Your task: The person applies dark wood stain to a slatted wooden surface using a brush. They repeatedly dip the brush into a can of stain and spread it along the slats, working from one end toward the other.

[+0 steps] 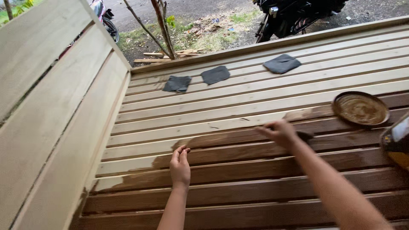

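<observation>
My right hand [279, 133] grips a dark staining cloth or brush [304, 136] and presses it on a slat of the wooden slatted surface [238, 106], at the border between stained brown wood and bare pale wood. My left hand [180, 164] rests flat on a stained slat, fingers together, holding nothing. A round brown dish of stain [360, 108] sits on the slats to the right of my right hand. The near slats are dark brown; the far slats are unstained.
Three dark grey sanding sheets [215, 75] lie on the far bare slats. A pale slatted backrest [55, 115] rises at the left. A brown container [397, 140] shows at the right edge. A motorcycle [294, 15] and thin tree stems [164, 27] stand beyond the frame.
</observation>
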`<state>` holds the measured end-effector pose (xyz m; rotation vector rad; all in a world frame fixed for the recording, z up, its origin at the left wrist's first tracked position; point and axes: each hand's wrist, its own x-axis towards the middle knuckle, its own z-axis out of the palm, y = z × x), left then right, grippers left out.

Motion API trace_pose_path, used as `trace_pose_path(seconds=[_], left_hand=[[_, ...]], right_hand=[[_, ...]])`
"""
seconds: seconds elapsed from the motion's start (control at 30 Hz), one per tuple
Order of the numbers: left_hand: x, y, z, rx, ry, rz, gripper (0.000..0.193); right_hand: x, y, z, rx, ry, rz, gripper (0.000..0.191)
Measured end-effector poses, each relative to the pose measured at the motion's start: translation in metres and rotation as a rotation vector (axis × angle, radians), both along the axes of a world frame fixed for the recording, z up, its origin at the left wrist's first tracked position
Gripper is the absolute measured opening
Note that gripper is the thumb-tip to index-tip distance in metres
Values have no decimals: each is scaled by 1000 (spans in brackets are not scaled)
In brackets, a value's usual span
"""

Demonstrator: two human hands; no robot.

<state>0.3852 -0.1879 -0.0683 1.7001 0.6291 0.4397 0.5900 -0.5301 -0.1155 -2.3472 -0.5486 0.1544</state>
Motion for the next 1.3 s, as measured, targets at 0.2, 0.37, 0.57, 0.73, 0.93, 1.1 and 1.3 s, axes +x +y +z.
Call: trace_pose_path(seconds=[0.2,0.37,0.57,0.73,0.93,1.1,1.3], left_hand=[[-26,90,-9,-5,-69,11,37],[-63,167,-8,87,42,76,38],[-80,200,1,78,104,86,41],[-69,193,9,19,103,58,41],[-59,189,4,22,67,10,42],[-58,210,-8,20,40,19,41],[-69,246,-22,44,50,57,39]], right_hand=[[-70,214,10,323,199,95,42],[-111,361,18,847,230,312,21],[-67,381,8,1158,343,313,41],[-20,252,-7,1226,540,155,49],[-5,134,27,919,196,-70,50],[-15,230,10,306,63,-72,49],[-86,411,-10,551,183,154,27]])
